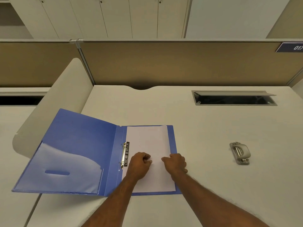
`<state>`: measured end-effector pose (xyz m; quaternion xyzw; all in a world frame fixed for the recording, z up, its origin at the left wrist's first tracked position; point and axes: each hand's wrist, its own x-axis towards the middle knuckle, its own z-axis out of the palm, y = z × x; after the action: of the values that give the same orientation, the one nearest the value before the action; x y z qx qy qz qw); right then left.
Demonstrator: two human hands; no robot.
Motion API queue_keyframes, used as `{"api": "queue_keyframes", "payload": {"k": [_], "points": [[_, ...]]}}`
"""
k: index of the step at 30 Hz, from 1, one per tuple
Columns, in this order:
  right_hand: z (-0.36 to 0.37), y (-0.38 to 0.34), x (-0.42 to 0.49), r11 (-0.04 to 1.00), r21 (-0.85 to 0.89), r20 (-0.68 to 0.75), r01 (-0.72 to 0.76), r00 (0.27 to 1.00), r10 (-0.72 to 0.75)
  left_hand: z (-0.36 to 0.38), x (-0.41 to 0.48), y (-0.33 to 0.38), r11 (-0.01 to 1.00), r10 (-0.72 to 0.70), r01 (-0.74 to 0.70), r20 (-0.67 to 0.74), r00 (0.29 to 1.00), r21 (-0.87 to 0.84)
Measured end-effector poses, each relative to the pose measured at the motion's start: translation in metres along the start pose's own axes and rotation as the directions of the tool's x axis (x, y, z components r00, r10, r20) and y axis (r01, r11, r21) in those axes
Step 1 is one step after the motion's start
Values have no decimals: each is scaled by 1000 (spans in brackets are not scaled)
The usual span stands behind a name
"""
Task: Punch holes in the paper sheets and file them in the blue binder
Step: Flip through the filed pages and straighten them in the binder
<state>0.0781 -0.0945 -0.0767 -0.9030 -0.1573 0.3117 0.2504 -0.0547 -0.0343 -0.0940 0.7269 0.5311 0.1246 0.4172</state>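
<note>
The blue binder (82,145) lies open on the white desk, its left cover with a clear pocket hanging past the desk's left edge. White paper sheets (147,141) lie on its right half, beside the metal ring mechanism (125,154). My left hand (139,164) rests on the sheets near the rings with its fingers curled. My right hand (177,163) sits at the sheets' right edge, fingers curled on the paper. A grey hole punch (240,153) stands on the desk well to the right, untouched.
A rectangular cable slot (234,98) with an open flap sits at the back right of the desk (213,185). A tan partition wall (164,63) closes the far edge. A rounded white divider (54,108) rises at the left, behind the binder.
</note>
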Motion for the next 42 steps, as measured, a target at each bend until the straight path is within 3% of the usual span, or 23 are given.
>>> {"api": "queue_keyframes", "payload": {"k": [4, 9, 12, 14, 20, 32, 37, 42], "points": [[-7, 3, -3, 954, 272, 37, 125, 989, -140, -2, 1, 4, 999, -29, 29, 4, 1000, -30], [-9, 11, -19, 864, 322, -12, 387, 914, -405, -8, -1, 21, 972, -52, 58, 34, 998, -226], [-4, 15, -23, 809, 381, 4, 447, 875, -485, -8, -4, 31, 952, -11, 48, 122, 992, -301], [-3, 16, -23, 789, 403, 6, 465, 860, -510, -7, -5, 35, 962, 15, 12, 96, 995, -273], [-3, 18, -22, 794, 420, 28, 439, 868, -495, -5, -2, 38, 969, -61, 59, 1, 998, -239], [-13, 8, -13, 856, 394, 94, 335, 912, -400, -13, -4, 48, 912, -205, 147, -114, 972, -383], [-17, 12, 0, 880, 352, 66, 318, 930, -362, -54, -1, 28, 954, -178, 119, -200, 963, -276], [-17, 16, 8, 908, 292, 74, 302, 939, -336, -138, -9, -24, 985, -105, 152, -422, 900, 79]]}}
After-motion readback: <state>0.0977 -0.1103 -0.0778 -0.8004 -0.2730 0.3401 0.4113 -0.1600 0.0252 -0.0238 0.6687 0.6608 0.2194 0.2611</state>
